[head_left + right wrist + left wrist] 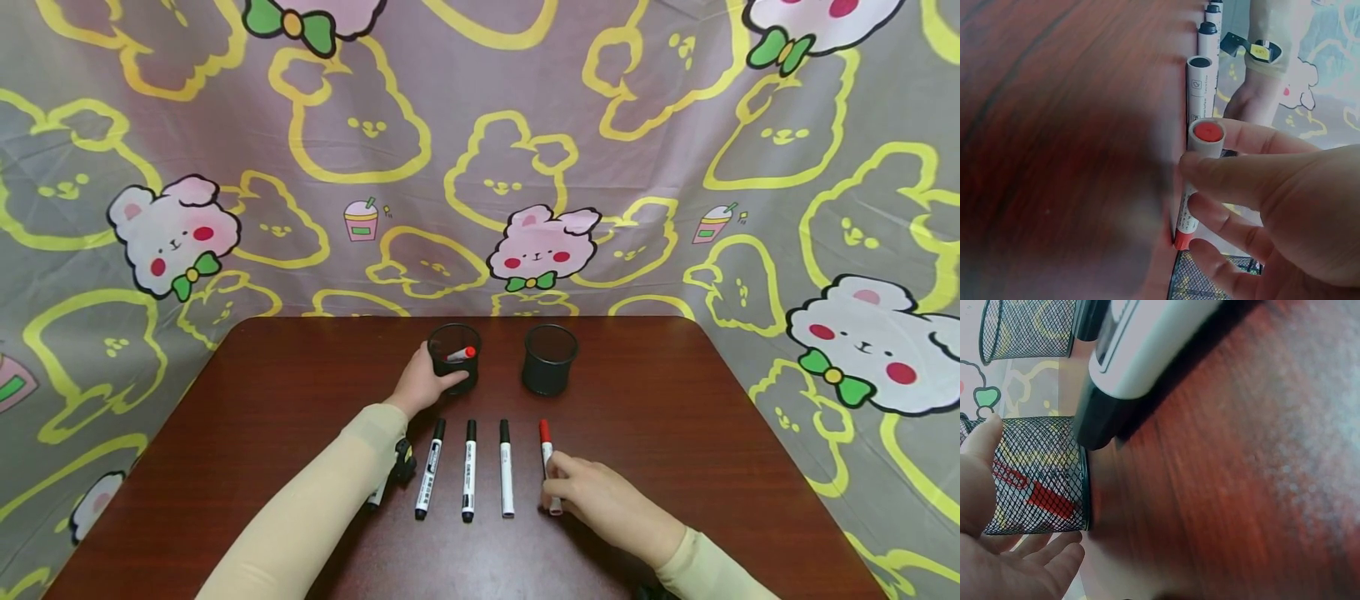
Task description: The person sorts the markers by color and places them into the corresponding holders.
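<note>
On the left, my left hand point(420, 385) grips a black mesh pen cup point(467, 385), its thumb across the near side. Inside that cup leans a red-capped marker point(461, 354), which also shows through the mesh in the left wrist view. My right hand point(606, 502) pinches the lower end of another red-capped marker point(546, 448) between thumb and forefinger. That marker lies on the table with its cap pointing away from me. In the right wrist view its red end plug point(1208, 132) faces the camera, and the other fingers are loosely bent beside the barrel.
A second black mesh cup point(547, 371) stands right of the gripped one. Several white markers, such as the black-capped marker point(469, 471), lie in a row on the brown table point(660, 408); the left forearm partly covers the leftmost marker point(377, 496). Patterned cloth point(637, 167) hangs behind.
</note>
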`<action>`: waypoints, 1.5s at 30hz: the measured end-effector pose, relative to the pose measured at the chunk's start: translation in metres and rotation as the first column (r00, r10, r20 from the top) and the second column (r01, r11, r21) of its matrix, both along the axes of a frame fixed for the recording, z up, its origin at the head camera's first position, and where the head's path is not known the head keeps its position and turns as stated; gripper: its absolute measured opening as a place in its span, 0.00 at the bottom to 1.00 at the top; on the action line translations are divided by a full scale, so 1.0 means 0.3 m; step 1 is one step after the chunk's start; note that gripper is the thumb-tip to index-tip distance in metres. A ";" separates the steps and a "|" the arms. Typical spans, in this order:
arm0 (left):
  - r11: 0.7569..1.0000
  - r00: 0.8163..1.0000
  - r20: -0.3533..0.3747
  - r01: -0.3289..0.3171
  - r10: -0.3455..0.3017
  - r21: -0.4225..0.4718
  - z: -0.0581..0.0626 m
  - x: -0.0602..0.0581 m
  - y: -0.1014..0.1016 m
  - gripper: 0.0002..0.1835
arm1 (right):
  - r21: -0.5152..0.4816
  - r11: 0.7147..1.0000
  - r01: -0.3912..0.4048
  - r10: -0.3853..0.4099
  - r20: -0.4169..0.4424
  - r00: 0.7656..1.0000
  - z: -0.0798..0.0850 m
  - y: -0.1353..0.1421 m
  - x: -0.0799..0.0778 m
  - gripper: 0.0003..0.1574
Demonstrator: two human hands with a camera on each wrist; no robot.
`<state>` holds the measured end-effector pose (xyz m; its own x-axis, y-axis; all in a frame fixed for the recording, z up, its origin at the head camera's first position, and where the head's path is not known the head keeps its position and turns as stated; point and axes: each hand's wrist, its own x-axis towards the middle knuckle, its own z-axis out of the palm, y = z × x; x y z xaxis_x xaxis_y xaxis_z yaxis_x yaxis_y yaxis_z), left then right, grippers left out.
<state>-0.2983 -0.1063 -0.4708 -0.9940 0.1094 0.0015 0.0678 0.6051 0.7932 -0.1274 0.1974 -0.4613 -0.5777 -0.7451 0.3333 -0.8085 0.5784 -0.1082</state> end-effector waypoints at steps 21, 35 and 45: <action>1.000 1.000 -0.014 0.005 -0.005 0.003 -0.001 0.001 0.002 0.48 | -0.150 0.989 -0.003 -0.013 -0.110 0.994 0.033 -0.014 -0.004 0.19; 1.000 1.000 -0.023 0.009 -0.009 0.000 -0.002 0.001 0.001 0.48 | -0.201 0.977 0.068 -0.097 -0.141 0.985 0.037 -0.006 -0.010 0.17; 1.000 1.000 -0.023 0.011 -0.011 0.002 -0.003 0.000 0.000 0.48 | -0.262 0.962 0.076 -0.120 -0.159 0.980 0.038 -0.002 -0.017 0.13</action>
<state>-0.2982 -0.1065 -0.4717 -0.9925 0.1202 0.0242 0.0923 0.6022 0.7930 -0.1324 0.1968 -0.4499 -0.5611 -0.5661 0.6039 -0.7686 0.6272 -0.1262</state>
